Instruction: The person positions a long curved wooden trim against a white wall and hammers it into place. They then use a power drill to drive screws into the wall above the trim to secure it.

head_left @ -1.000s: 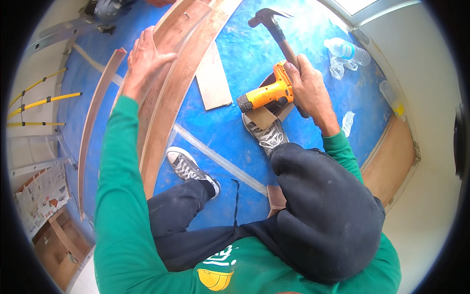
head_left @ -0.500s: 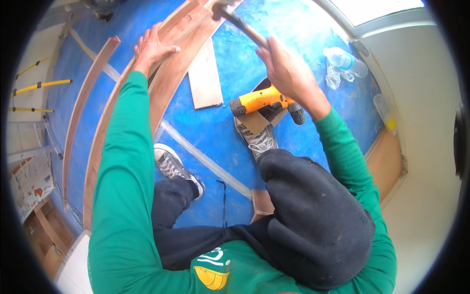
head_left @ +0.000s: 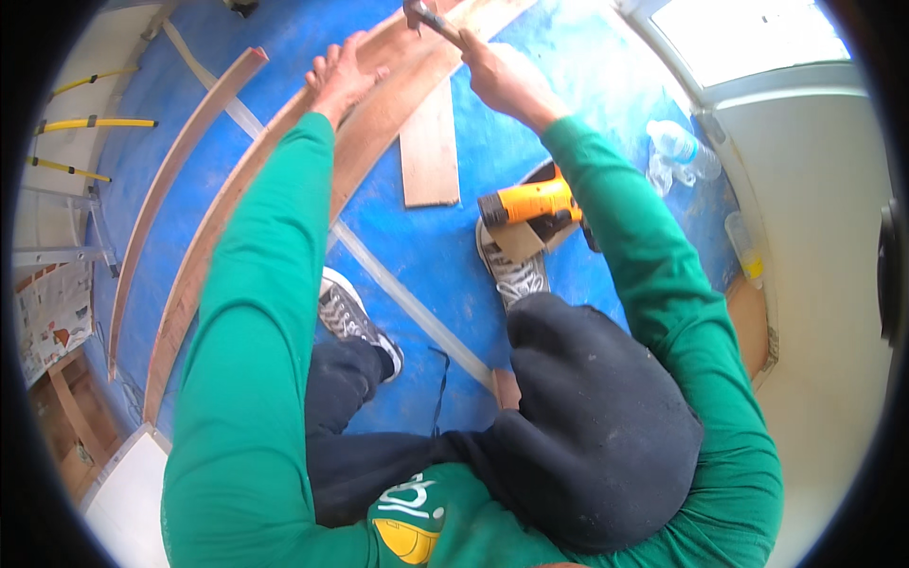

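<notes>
My right hand (head_left: 507, 80) is closed around the handle of a hammer (head_left: 441, 26), whose head is over the long wooden boards at the top of the view. My left hand (head_left: 343, 80) grips a long wooden board (head_left: 213, 227), fingers over it and thumb toward its right side. Another long board (head_left: 379, 142) runs alongside, close against the first. Whether a nail sits under the hammer head cannot be made out. A short flat wooden piece (head_left: 431, 156) lies just right of the boards, its far end beneath them.
An orange and black power drill (head_left: 530, 202) rests on an open cardboard box (head_left: 521, 243) by my right shoe. A separate narrow board (head_left: 175, 170) lies at left. Plastic bottles (head_left: 677, 142) are near the right wall. Blue sheeting (head_left: 398, 237) with pale tape covers the floor.
The hammer has shifted left and up in the view, with my right hand farther forward. My left hand still holds the board. The whole view has turned slightly.
</notes>
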Demonstrator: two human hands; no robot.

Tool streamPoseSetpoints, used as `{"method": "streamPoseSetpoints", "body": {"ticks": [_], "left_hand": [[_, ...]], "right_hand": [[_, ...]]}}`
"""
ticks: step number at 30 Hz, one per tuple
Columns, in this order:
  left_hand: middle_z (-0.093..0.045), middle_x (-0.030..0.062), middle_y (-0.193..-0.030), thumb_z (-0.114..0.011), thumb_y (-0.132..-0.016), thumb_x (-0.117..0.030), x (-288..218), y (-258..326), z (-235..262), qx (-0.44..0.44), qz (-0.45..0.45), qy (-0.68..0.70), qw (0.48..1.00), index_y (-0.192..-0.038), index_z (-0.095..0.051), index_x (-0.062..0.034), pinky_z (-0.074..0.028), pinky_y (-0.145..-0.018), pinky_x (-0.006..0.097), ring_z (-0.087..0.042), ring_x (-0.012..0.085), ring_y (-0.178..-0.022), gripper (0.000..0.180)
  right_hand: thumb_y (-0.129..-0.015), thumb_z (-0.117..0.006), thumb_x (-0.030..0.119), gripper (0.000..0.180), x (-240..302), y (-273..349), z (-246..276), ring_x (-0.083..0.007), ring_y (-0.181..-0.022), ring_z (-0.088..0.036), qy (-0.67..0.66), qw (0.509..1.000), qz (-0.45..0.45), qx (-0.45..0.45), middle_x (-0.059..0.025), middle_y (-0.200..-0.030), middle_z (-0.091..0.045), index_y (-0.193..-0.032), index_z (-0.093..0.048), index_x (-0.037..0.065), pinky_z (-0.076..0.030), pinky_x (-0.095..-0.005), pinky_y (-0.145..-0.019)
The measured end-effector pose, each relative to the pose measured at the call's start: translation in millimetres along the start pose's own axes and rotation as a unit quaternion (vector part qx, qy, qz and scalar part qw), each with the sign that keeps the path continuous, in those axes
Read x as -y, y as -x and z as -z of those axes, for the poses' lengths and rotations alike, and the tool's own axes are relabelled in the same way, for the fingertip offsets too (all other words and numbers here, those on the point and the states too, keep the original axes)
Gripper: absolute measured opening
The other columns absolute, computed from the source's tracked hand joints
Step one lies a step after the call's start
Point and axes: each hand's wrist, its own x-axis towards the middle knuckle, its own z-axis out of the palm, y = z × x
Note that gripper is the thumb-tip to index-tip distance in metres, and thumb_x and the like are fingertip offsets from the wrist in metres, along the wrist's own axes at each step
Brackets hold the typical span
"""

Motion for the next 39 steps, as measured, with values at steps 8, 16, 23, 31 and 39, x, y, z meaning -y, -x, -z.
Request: {"method": "streamPoseSetpoints", "body": {"ticks": [8,16,23,31,39], "left_hand": [[-0.052,0.0091,-0.158,-0.084,-0.089,-0.059,-4.3,7.7,1.7,-0.005,0.009,0.016,1.0,-0.17,-0.04,-0.0377,-0.03,-0.12,0.055,-0.043,0.0372,-0.146,0.095],[-0.053,0.0079,-0.156,-0.085,-0.088,-0.061,-6.9,8.7,6.7,-0.002,0.011,0.013,1.0,-0.169,-0.041,-0.0377,-0.03,-0.119,0.054,-0.044,0.0357,-0.144,0.095],[-0.05,0.0119,-0.158,-0.085,-0.09,-0.055,-4.6,8.7,4.2,0.01,0.01,0.038,0.999,-0.17,-0.037,-0.0385,-0.029,-0.121,0.061,-0.042,0.0395,-0.147,0.095],[-0.045,0.0174,-0.164,-0.085,-0.09,-0.054,-2.8,6.0,7.6,0.035,0.005,0.022,0.999,-0.174,-0.027,-0.0351,-0.025,-0.126,0.063,-0.037,0.044,-0.154,0.104],[-0.057,0.0237,-0.156,-0.08,-0.095,-0.049,83.6,170.9,136.7,0.31,-0.23,-0.264,0.884,-0.171,-0.042,-0.0201,-0.034,-0.125,0.058,-0.049,0.0446,-0.148,0.09]], "right_hand": [[-0.11,-0.057,0.016,0.041,10.6,11.5,-1.7,-0.0517,-0.097,-0.072,-0.065,0.989,0.067,-0.116,-0.0304,-0.115,-0.073,-0.15,-0.051,0.007,-0.059,-0.0575,-0.082],[-0.11,-0.052,0.016,0.041,1.3,8.4,-5.9,-0.0474,-0.098,-0.074,0.005,0.999,0.017,-0.046,-0.0274,-0.108,-0.075,-0.148,-0.055,0.001,-0.059,-0.0571,-0.084],[-0.109,-0.057,0.012,0.036,2.0,17.0,3.8,-0.0499,-0.1,-0.071,-0.086,0.988,0.05,-0.121,-0.028,-0.112,-0.072,-0.143,-0.051,0.006,-0.057,-0.0584,-0.082],[-0.111,-0.054,0.014,0.037,4.2,15.9,29.4,-0.0513,-0.099,-0.071,-0.052,0.998,-0.037,0.01,-0.0281,-0.113,-0.073,-0.147,-0.052,0.009,-0.055,-0.0613,-0.082],[-0.11,-0.064,0.015,0.033,45.2,216.9,126.2,-0.0205,-0.087,-0.069,-0.238,0.96,-0.092,-0.115,-0.0124,-0.1,-0.074,-0.141,-0.064,0.003,-0.055,-0.0377,-0.08]]}}
